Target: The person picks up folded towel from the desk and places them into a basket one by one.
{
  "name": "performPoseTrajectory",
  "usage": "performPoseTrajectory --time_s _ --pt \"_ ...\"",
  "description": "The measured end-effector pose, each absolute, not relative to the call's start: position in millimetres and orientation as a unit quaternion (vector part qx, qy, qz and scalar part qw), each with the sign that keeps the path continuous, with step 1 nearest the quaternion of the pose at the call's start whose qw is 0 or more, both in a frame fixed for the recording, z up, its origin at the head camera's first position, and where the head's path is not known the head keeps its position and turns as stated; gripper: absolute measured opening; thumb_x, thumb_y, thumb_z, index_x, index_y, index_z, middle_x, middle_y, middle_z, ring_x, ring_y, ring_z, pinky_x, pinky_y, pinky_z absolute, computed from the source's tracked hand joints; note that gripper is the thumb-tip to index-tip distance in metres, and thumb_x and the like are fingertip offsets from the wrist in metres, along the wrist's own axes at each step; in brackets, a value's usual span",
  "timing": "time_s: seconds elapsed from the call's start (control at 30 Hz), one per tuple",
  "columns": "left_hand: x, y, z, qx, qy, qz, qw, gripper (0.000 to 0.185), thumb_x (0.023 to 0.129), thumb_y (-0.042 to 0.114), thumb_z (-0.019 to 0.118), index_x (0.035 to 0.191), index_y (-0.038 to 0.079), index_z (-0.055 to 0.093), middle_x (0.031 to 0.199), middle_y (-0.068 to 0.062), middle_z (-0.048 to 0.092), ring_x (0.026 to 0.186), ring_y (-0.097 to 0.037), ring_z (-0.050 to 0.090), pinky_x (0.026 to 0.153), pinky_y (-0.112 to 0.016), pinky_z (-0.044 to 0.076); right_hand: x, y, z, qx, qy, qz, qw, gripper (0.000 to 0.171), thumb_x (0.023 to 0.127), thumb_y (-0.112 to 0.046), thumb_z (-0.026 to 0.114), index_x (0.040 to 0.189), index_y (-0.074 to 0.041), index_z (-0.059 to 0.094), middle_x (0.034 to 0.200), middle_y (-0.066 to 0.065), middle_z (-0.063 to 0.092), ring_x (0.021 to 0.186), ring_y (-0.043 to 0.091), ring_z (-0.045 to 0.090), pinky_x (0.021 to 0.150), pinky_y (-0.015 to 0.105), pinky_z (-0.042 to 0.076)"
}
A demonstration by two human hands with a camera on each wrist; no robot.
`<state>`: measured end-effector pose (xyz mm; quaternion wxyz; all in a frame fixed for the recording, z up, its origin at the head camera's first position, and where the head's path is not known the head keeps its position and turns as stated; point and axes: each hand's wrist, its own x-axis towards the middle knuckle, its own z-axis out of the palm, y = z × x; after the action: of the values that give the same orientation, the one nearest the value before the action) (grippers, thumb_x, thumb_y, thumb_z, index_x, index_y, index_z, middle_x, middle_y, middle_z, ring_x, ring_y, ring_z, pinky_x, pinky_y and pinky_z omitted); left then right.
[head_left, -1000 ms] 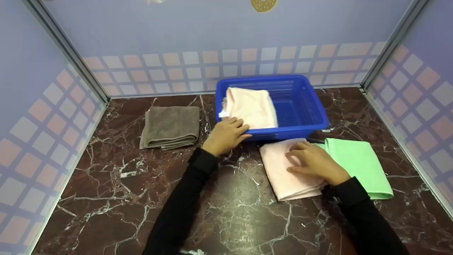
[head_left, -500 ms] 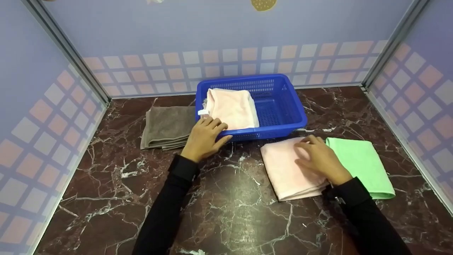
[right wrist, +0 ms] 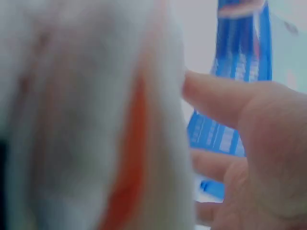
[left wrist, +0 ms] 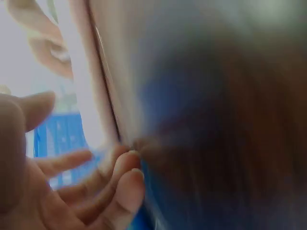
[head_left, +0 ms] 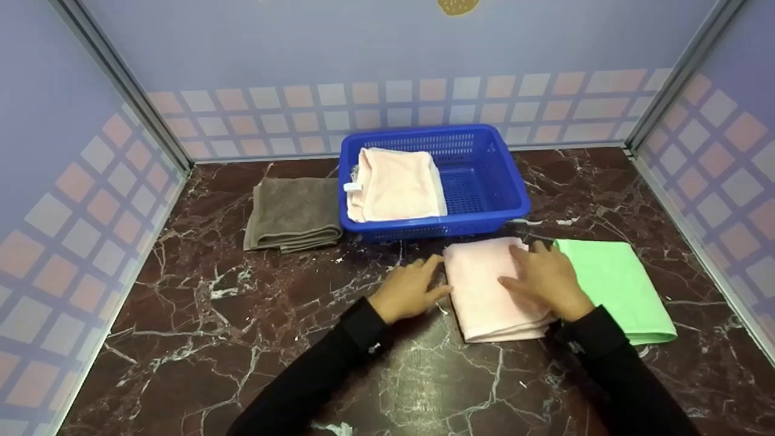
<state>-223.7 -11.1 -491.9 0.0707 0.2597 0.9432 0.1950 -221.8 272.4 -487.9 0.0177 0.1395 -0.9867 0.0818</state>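
Observation:
A folded pink towel (head_left: 487, 287) lies on the dark marble table (head_left: 242, 339) in front of a blue basket (head_left: 484, 209). My right hand (head_left: 542, 275) rests flat on top of it, fingers straight. My left hand (head_left: 415, 284) lies on the table with its fingertips at the towel's left edge, fingers extended. A second folded pink towel (head_left: 396, 184) sits in the left half of the basket. The wrist views are blurred; the left wrist view shows my left hand (left wrist: 91, 177) with relaxed fingers near a pale cloth edge, and my right hand (right wrist: 240, 158) shows beside pink cloth.
A folded green towel (head_left: 617, 284) lies just right of the pink one, partly under it. A folded grey-brown towel (head_left: 293, 215) sits left of the basket. Checked walls enclose the table on three sides.
My left hand let go of the basket's front rim and moved right and toward me to the pink towel's left edge. The basket had been slid left. My right hand stayed on the towel.

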Motion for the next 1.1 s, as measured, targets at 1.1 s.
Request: performPoseTrajectory --time_s 1.1 --pt "-231 25 -412 0.326 0.859 0.393 -0.031 0.017 0.096 0.007 0.068 0.113 0.007 0.072 0.155 -0.023 0.038 0.114 -0.03 0.068 0.085 -0.022 0.06 -223 246 -406 0.183 -0.914 0.349 0.1 0.045 0.09 -0.002 0.074 0.134 -0.005 0.067 0.121 0.028 0.066 0.104 0.043 0.065 0.086 0.057 0.06"
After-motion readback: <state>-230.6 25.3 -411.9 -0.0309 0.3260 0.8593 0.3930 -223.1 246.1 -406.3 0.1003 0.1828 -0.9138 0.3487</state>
